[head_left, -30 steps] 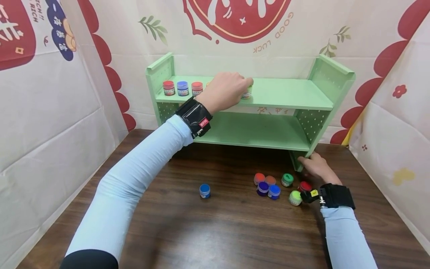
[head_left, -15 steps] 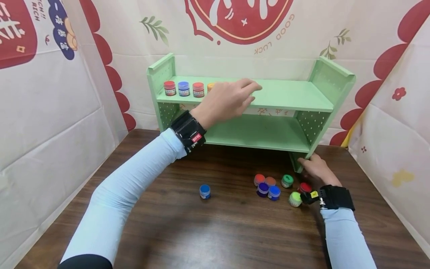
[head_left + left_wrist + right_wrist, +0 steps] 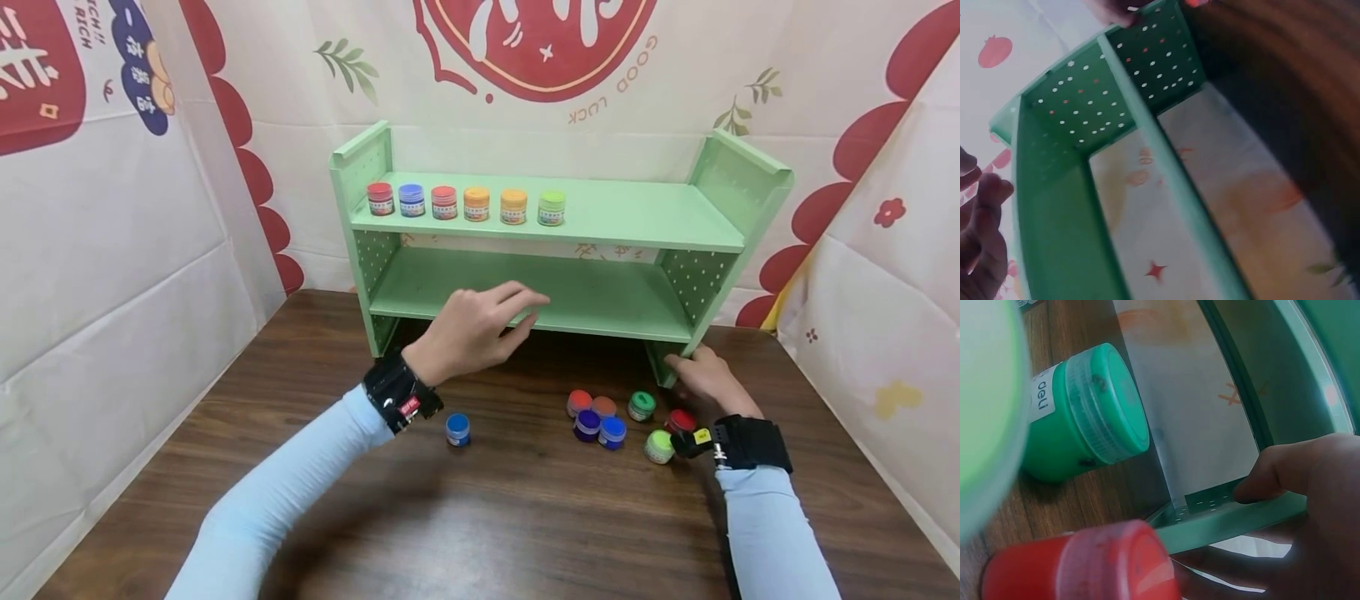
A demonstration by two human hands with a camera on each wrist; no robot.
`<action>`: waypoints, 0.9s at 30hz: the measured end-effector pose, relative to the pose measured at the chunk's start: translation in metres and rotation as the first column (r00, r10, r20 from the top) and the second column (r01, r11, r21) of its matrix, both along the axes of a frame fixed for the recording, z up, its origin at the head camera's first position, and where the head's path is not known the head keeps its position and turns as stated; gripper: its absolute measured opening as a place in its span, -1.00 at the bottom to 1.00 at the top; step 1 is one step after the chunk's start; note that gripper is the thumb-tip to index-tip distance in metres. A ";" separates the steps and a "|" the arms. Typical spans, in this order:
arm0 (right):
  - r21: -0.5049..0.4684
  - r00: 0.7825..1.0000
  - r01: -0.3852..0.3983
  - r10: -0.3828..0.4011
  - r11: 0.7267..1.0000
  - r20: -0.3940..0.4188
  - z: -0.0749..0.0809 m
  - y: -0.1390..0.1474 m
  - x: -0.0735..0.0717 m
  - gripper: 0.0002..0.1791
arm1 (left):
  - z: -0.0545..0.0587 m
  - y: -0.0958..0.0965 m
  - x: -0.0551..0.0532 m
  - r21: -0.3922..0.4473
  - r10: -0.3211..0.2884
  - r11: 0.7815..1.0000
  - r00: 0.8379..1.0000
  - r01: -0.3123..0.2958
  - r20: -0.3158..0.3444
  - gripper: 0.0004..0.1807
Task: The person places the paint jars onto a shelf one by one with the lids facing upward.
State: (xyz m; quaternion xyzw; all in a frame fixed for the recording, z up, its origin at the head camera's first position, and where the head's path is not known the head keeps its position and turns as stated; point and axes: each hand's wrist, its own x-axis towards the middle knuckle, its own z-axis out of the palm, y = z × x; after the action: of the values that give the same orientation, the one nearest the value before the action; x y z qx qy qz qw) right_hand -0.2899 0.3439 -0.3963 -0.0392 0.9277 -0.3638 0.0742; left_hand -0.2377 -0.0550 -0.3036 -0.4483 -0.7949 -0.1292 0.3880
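My left hand point(image 3: 476, 327) is in front of the lower board of a green two-tier shelf point(image 3: 652, 213), fingers loosely bent and holding nothing. A row of small paint jars stands on the upper board, from a red jar point(image 3: 380, 200) at the left to a light green jar point(image 3: 551, 208) at the right end. My right hand point(image 3: 711, 379) grips the lower right side panel of the shelf. In the right wrist view the thumb lies on one side of the panel edge point(image 3: 1235, 522) and the fingers on the other. Near that wrist are a green jar point(image 3: 1104, 406) and a red jar point(image 3: 1085, 562).
One blue jar point(image 3: 457, 429) stands alone on the dark wooden table point(image 3: 480, 525). Several jars, including a purple one point(image 3: 587, 423) and a light green one point(image 3: 659, 447), are grouped in front of the shelf's right side. Printed cloth point(image 3: 285, 167) hangs behind and beside the table.
My left hand has let go of the light green jar on the upper board and moved down in front of the lower board. My right hand stays on the side panel.
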 end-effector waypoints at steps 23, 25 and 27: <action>-0.012 1.000 -0.012 0.012 1.000 0.007 -0.001 -0.001 0.001 -0.36 | -0.048 -0.052 0.004 -0.383 0.337 0.921 0.640 -0.071 0.691 -0.57; -0.004 1.000 -0.006 0.006 1.000 0.001 0.000 -0.001 0.001 -0.37 | -0.048 -0.053 0.004 -0.388 0.336 0.920 0.602 -0.046 0.725 -0.54; 0.004 1.000 -0.001 0.001 1.000 -0.005 0.001 0.000 0.001 -0.38 | -0.047 -0.053 0.004 -0.395 0.337 0.918 0.572 -0.025 0.748 -0.52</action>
State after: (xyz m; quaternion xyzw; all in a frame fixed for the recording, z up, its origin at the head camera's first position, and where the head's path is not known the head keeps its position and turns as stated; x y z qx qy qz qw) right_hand -0.2887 0.3435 -0.3953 -0.0406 0.9285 -0.3620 0.0723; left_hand -0.2339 -0.1083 -0.3505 -0.3161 -0.9350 -0.1365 -0.0853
